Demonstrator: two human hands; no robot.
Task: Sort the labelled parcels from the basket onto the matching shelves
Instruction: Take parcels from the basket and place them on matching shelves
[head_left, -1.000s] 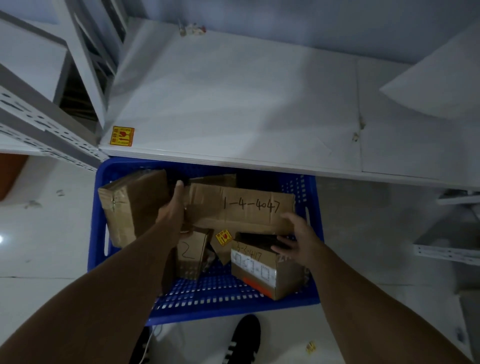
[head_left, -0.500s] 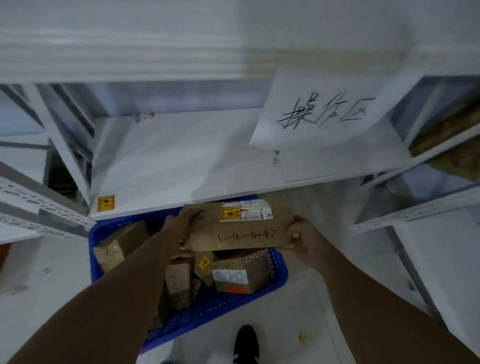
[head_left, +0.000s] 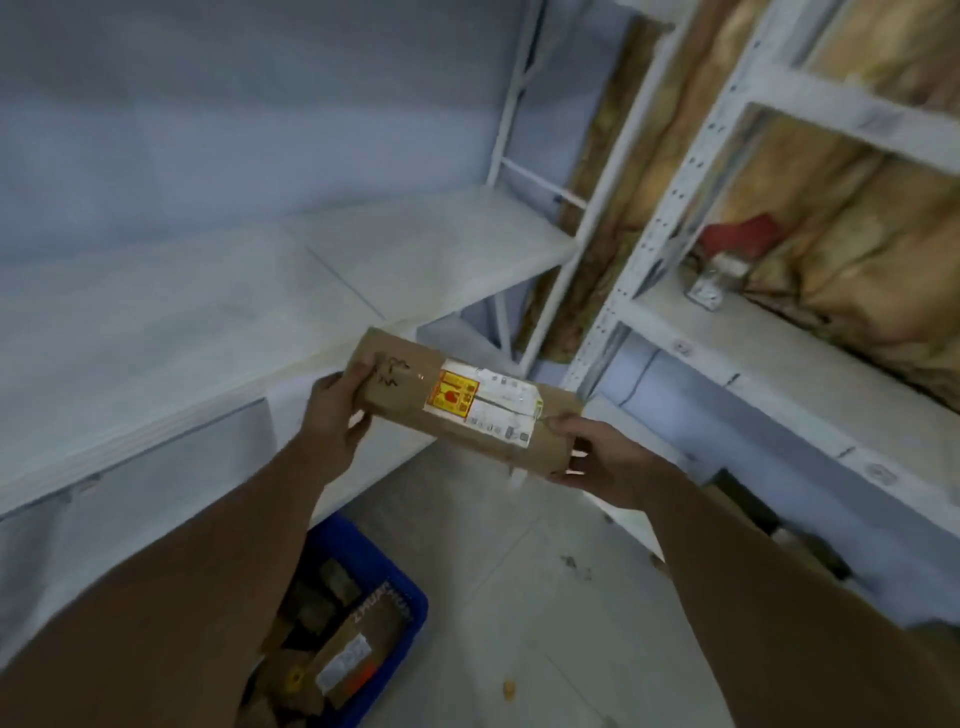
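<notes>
Long brown parcel (head_left: 457, 410) gripped by both hands, in the air between two white racks

Left hand (head_left: 335, 410) grips the far left end, thumb on the top face by a black scribble, fingers curled underneath. Right hand (head_left: 597, 457) grips the near right end, thumb on top beside the white label (head_left: 501, 410), fingers wrapped under. The parcel is tilted, with its left end higher, and a yellow-and-red sticker (head_left: 451, 397) touches the label's left side. It is just in front of the white shelf (head_left: 208, 322) edge, not resting on it. The blue basket (head_left: 410, 603) sits on the floor (head_left: 545, 623) well below, partly under the left forearm, with cardboard boxes (head_left: 353, 660) inside. The rack on the right (head_left: 779, 374) holds brown wrapped bulk. The view is motion-blurred and the scribble unreadable
</notes>
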